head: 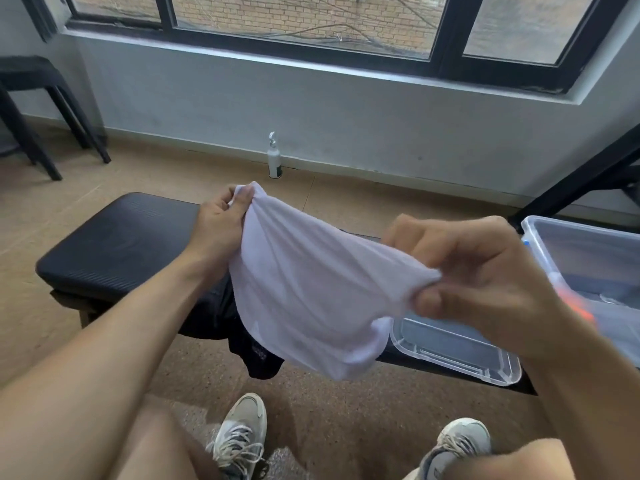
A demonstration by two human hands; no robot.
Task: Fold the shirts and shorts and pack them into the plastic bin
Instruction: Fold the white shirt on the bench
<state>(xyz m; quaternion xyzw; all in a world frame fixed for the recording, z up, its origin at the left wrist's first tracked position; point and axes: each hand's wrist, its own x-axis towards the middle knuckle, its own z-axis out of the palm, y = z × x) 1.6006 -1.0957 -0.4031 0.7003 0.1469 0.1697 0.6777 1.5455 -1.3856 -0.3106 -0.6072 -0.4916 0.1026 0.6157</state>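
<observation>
A white shirt [311, 289] hangs in the air above the black padded bench [121, 244]. My left hand [221, 220] pinches its upper left corner, and my right hand [485, 275] pinches the opposite corner closer to me. Under the shirt a black garment [221, 313] lies on the bench and droops over its front edge. The clear plastic bin [585, 258] stands at the right, partly hidden by my right arm. Its clear lid [457, 351] lies flat on the bench's right end.
A white bottle [274, 157] stands on the floor by the wall under the window. A black stool [41, 109] is at the far left. A black metal frame [581, 181] slants at the right. My two sneakers [239, 441] are on the floor below the bench.
</observation>
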